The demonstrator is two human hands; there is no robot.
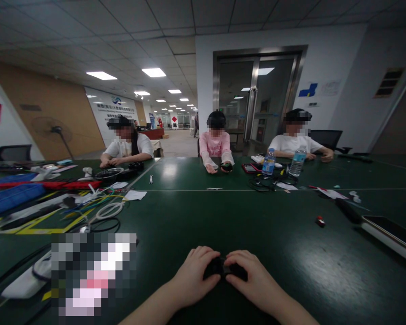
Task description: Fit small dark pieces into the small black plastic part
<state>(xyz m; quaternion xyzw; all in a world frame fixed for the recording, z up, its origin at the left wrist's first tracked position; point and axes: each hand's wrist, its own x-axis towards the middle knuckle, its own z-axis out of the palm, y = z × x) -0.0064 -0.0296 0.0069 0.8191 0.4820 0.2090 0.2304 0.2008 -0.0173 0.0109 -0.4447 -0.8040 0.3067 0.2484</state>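
While fingers curl half-closed, left hand [196, 274] and right hand [248, 276] clamp black object [221, 267] (details hidden).

Left hand [198, 275] and right hand [250, 280] at bottom center, both gripping small black object [221, 267] between them over green table [270, 225]; small red item [320, 221] right of center; white cable [108, 212] and blue tray [15, 198] at left; two bottles, blue-labelled one [268, 162] and clear one [298, 161], upper right of center; three people across table, the middle one in pink top [215, 144]
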